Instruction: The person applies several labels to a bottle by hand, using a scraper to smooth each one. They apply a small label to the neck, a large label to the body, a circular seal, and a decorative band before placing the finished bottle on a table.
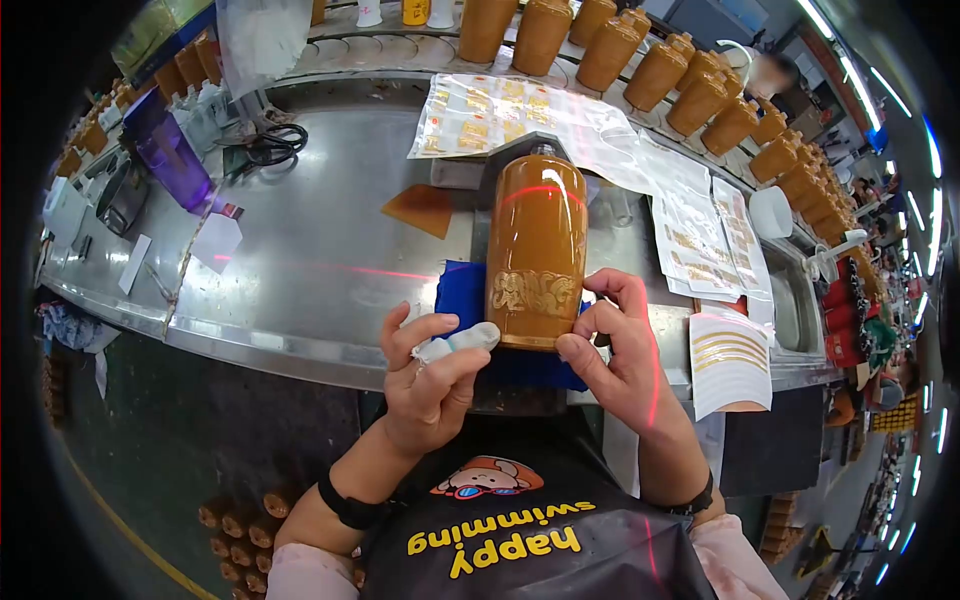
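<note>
A glossy brown bottle point(538, 225) lies on its back on a dark stand, its base toward me and its neck pointing away. Near its base runs a band of raised gold lettering point(535, 292). My right hand point(622, 340) is at the lower right side of the bottle, thumb and fingertips curled against its edge. On the left, my left hand point(432, 368) has its fingers apart; one finger wears a white cloth finger cover point(458, 343), whose tip touches or nearly touches the bottle's lower left edge. Blue cloth point(458, 290) shows beneath the bottle.
Decal sheets point(700, 235) lie at the right, with a sheet of gold arcs point(731, 362) over the table's front edge. A purple bottle point(165, 155) and black scissors point(275, 145) are at the left. Brown bottles point(610, 52) line the conveyor behind, where a person point(752, 70) sits.
</note>
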Tool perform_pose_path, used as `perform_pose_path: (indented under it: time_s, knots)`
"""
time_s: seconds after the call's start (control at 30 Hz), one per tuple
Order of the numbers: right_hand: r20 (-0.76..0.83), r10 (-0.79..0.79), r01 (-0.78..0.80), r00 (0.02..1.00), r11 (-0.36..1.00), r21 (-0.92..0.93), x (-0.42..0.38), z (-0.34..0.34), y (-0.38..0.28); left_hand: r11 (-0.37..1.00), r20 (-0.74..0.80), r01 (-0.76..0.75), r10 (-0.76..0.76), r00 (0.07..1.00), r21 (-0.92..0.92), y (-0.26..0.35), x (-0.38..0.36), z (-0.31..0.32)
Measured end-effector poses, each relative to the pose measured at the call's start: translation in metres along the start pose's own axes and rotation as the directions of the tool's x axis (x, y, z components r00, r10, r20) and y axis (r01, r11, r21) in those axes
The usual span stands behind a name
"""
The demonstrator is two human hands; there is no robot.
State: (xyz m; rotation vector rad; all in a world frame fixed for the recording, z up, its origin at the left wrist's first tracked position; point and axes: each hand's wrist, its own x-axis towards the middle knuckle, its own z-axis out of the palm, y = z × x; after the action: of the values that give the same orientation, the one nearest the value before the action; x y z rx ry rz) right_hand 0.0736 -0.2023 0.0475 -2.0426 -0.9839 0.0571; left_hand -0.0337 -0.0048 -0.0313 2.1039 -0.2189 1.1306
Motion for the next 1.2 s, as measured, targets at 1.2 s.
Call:
perform_pose_path:
  time_s: [1.2]
  knots:
    - [0.302,-0.035,-0.062,0.953,0.951,0.303,-0.008,-0.035,0.049,0.877,0.375,-0.479,0.456,0.807,-0.034,-0.006,0.049,0.014]
